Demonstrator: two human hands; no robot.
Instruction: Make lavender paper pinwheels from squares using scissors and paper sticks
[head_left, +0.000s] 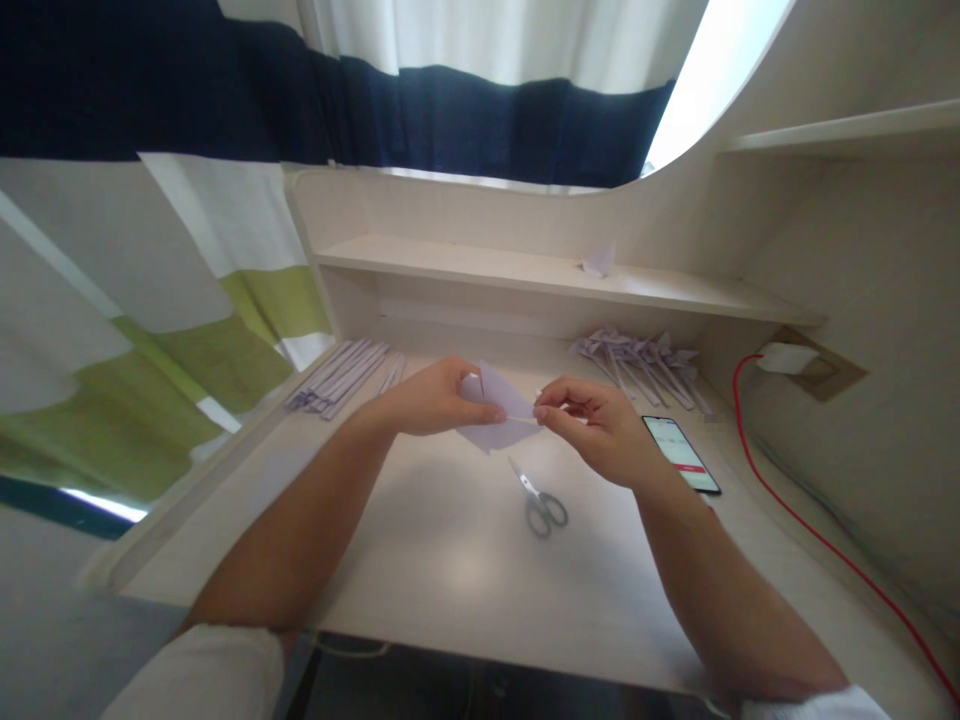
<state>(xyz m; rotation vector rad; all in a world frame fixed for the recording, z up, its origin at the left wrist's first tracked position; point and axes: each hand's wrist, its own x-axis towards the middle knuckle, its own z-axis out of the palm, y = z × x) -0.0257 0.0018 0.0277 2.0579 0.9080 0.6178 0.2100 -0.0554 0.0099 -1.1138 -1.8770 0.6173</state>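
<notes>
Above the middle of the desk, a pale lilac sheet of paper (491,436) with cuts and folds in it is held up. My left hand (442,397) pinches its left side between thumb and fingers. At the right corner of the same paper, the fingertips of my right hand (589,415) are closed; a thin pale edge or strip runs between the two hands, too blurred to tell which. A pair of scissors (538,500) with grey handles lies on the desk just below the paper, blades pointing away from me.
Rolled paper sticks (349,372) lie in a row at the left. Paper pinwheels on sticks (637,358) are heaped at the back right. A phone (681,452) with a lit screen lies beside my right wrist. A red cable (780,515) runs down the right side. Folded paper (598,262) sits on the shelf (465,258).
</notes>
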